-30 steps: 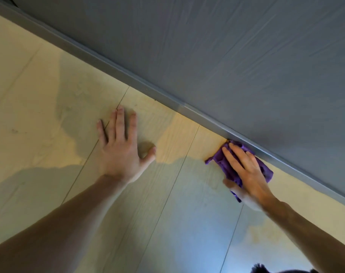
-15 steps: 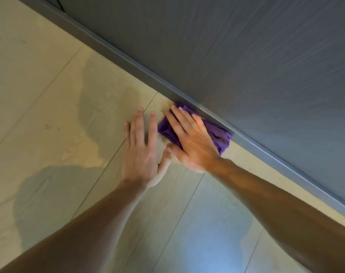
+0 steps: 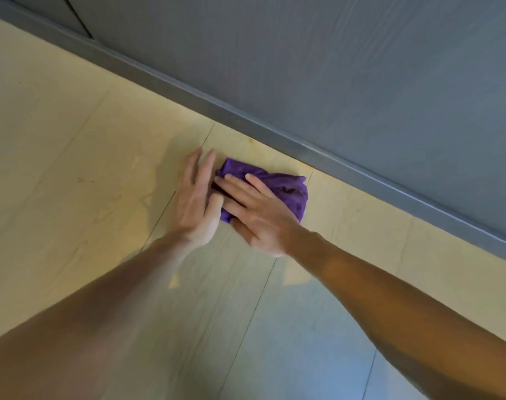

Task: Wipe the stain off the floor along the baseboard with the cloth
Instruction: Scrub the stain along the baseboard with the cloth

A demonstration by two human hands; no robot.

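Here the purple cloth (image 3: 277, 189) lies under the flat right hand (image 3: 257, 215), touching the flat, open left hand (image 3: 196, 203).

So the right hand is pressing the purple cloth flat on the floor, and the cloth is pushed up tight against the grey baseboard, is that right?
Not quite. The right hand does press the purple cloth flat on the floor, but the head view shows a strip of bare floor between the cloth and the grey baseboard; they are apart.

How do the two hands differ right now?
The right hand presses flat on the purple cloth; the left hand rests on the bare floor beside it. The right hand's fingers point left, the left hand's point toward the baseboard. Both are open, palms down.
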